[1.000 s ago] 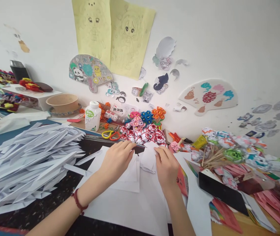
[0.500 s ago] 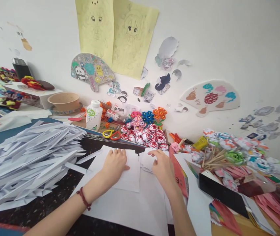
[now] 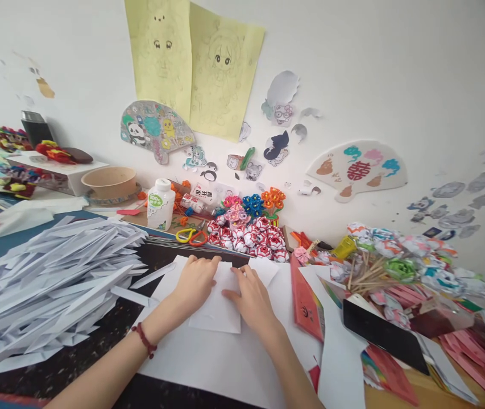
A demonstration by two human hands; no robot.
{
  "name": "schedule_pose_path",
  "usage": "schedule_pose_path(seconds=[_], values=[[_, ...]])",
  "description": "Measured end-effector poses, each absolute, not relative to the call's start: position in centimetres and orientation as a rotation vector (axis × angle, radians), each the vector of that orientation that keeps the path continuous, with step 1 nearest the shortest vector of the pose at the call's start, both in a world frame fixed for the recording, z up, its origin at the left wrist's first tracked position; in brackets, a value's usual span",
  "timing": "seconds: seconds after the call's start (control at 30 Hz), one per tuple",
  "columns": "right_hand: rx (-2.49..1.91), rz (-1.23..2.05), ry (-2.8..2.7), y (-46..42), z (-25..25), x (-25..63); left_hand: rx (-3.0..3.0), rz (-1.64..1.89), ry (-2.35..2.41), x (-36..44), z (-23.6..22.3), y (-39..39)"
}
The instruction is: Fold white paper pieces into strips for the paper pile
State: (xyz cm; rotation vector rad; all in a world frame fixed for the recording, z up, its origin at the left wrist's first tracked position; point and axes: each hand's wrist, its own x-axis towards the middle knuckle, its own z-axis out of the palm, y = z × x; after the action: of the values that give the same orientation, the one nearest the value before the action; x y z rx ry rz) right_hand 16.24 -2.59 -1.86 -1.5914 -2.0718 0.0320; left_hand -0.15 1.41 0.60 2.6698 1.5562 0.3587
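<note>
The white sheet (image 3: 214, 321) lies flat near the middle of the bench (image 3: 97, 352), on top of a bigger white paper (image 3: 220, 369). Both hands are on its far part. The left hand (image 3: 198, 281) has its fingers bent down on the paper. The right hand (image 3: 253, 295) is half curled by the sheet's right side, with its thumb sticking out a bit from the fingers. I can't tell if either hand is pinching the paper.

If 1 hand pushes harder than the other, the sheet could slide or get a crooked crease. White paper on white paper is hard to see, so 2 pieces could get picked up as 1. Loose strips (image 3: 130, 296) reach the bigger paper's left edge, and the left arm could drag them in and mess up the big strip pile (image 3: 54, 284).

The white bottle (image 3: 160, 204) says "100%" on green; the words under it are too small for me. The clear bottle (image 3: 199, 199) has red Chinese writing that seems to say "开水". The paper fan (image 3: 357, 170) on the wall has a red "囍" sign. I can't see any name on the black phone (image 3: 385, 335).
</note>
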Motion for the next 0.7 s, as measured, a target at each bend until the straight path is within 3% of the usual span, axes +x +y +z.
schedule_pose_path(seconds=[0.3, 0.53, 0.7], values=[[-1.571, 0.289, -1.896, -2.3, -2.1, 15.9, 2.652, 0.235, 1.884, 1.0, 0.6, -1.0], [-1.517, 0.360, -1.741, -1.8, -2.4, 15.9, 2.688, 0.295, 1.868, 2.0, 0.0, -1.4], [-1.437, 0.626, -1.600, -1.2, -2.6, 15.9, 2.679, 0.354, 1.756, 1.6, -0.3, -0.7]])
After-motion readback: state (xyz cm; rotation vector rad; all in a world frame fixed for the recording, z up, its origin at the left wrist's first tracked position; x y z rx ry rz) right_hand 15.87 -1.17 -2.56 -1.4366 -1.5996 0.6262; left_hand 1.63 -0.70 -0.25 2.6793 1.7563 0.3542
